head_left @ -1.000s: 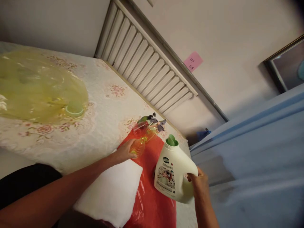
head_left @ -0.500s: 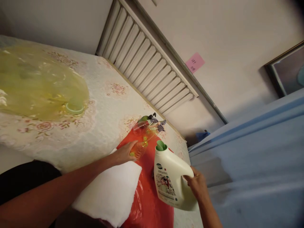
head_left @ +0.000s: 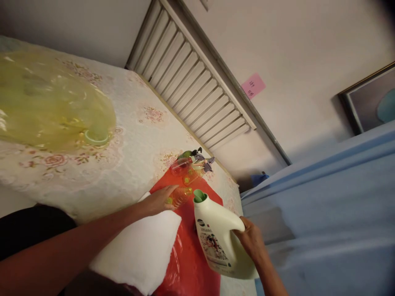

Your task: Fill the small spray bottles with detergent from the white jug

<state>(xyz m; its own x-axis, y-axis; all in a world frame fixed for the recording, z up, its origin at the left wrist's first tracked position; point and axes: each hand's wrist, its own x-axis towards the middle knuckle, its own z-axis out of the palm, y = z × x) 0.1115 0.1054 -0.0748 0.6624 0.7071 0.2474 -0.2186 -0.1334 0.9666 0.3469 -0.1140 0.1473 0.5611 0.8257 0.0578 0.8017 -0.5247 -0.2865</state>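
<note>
Two hands at work here, and both are full! The left hand (head_left: 162,199) has a small clear bottle (head_left: 181,197) between thumb and fingers, the bottle lying slantwise over the red plastic sheet (head_left: 199,261), its neck pointing away from the palm. Across from it, the right hand (head_left: 251,236) is clenched around the handle of a big pale jug (head_left: 230,234), label facing up at us, and the jug leans towards the small bottle. Look at the green spout (head_left: 200,196) in the jug's mouth: right beside that little neck in this view, though whether the two touch, I can't tell.

Just beyond, the spray bottles (head_left: 182,166) huddle at the far end of the red sheet, their grey and black heads pointing towards the radiator (head_left: 197,70). Under the left forearm, a white cloth (head_left: 138,255) overlaps the sheet's near side. Over on the left, a puffed yellow bag (head_left: 55,94) sprawls across the flowery tabletop (head_left: 132,135), a pale green ring (head_left: 96,138) showing at its end. Out right, blue fabric (head_left: 324,213) fills the corner, and a pink note (head_left: 253,85) marks the wall above the radiator!
</note>
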